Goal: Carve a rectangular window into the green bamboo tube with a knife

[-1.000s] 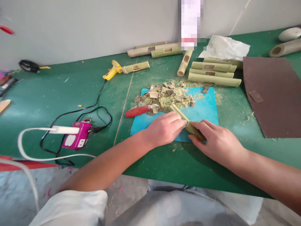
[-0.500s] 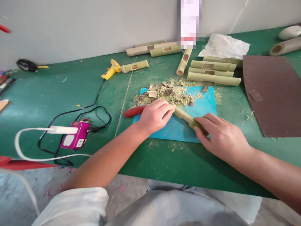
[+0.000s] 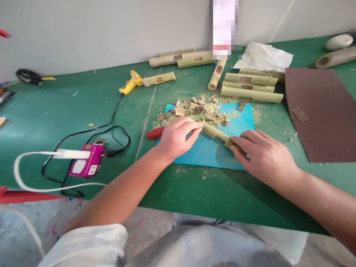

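Observation:
A pale green bamboo tube (image 3: 213, 131) with a notch cut in its side slants across the blue mat (image 3: 205, 152). My left hand (image 3: 179, 135) is closed, its fingers and thumb pinching the tube's far left end. Around the near right end my right hand (image 3: 263, 155) is wrapped, hiding that end. A red handle (image 3: 155, 133) sticks out to the left from behind my left hand; the rest of that tool is hidden. Just beyond my hands lies a heap of bamboo chips and shavings (image 3: 197, 107), partly on the mat.
Several notched bamboo tubes (image 3: 251, 95) lie at the back, some beneath white paper (image 3: 264, 55). A brown sheet (image 3: 322, 115) is at right. On the left are a yellow glue gun (image 3: 130, 82), a purple power adapter (image 3: 87, 159) with cords, and a black tape measure (image 3: 27, 76).
The bamboo tube has turned slightly in my hands, so its notch shows more from the side. My left hand has shifted a little to the left; both hands keep their hold.

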Available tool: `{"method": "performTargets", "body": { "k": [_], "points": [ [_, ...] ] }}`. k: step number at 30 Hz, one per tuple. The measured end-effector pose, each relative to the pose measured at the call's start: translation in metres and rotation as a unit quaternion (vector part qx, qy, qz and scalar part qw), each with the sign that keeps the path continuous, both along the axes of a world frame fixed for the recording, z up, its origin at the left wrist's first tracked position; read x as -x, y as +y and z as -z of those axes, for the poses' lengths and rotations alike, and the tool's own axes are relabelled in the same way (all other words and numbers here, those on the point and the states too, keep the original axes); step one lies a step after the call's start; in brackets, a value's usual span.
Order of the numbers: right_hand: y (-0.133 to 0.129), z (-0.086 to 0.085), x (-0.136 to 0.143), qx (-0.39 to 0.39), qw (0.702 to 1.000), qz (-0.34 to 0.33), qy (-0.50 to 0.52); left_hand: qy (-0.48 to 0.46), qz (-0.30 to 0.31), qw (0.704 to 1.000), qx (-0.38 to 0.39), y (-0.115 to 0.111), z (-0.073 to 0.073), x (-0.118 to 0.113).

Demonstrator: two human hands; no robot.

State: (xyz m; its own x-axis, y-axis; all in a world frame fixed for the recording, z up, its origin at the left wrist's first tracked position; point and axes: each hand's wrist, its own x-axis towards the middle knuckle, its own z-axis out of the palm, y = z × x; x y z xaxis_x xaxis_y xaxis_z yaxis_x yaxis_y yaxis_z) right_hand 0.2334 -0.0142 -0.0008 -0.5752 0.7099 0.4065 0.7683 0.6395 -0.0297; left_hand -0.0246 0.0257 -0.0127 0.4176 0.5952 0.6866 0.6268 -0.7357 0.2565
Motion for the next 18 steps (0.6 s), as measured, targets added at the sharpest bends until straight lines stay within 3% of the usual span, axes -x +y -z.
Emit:
{"method": "performTargets", "body": {
  "k": [8, 14, 18],
  "points": [
    [0.004, -0.001, -0.002, 0.065, 0.998, 0.016, -0.016, -0.02, 0.005, 1.0, -0.001, 0.001, -0.001, 0.001],
    [0.012, -0.013, 0.004, 0.212, 0.971, 0.068, -0.091, -0.04, 0.029, 0.999, 0.003, 0.004, -0.001, 0.005],
    [0.029, -0.022, 0.005, 0.269, 0.954, 0.104, -0.083, -0.057, 0.018, 0.998, -0.023, 0.004, -0.002, 0.011]
  ]
}}
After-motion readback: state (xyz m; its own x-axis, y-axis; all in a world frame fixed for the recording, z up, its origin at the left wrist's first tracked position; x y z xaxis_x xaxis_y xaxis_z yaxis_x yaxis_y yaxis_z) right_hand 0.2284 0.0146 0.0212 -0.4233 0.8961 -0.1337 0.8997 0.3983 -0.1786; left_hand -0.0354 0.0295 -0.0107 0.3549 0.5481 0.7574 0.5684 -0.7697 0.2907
